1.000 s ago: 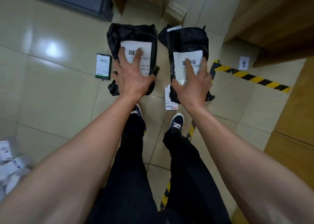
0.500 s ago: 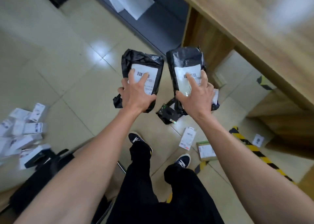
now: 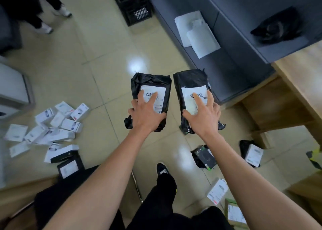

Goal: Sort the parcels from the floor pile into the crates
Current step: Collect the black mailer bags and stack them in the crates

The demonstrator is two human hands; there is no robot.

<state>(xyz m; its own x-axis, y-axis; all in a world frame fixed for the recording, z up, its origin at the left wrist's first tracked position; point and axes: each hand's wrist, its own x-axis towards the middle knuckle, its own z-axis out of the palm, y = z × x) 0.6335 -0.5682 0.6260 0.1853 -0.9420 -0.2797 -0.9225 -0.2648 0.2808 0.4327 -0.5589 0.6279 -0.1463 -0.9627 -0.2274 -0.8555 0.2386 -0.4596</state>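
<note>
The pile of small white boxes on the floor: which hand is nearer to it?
Left. The left hand, holding a black plastic parcel, is nearer the pile of small white boxes; the right hand, holding another black parcel, is beyond it.

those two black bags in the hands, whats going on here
A person is sorting parcels. The left hand holds one black plastic mailer bag with a white barcode label and the right hand holds a second black labelled mailer bag, both lifted above the tiled floor. A pile of small white boxes lies on the floor to the left, and a black slatted crate stands ahead.
</note>
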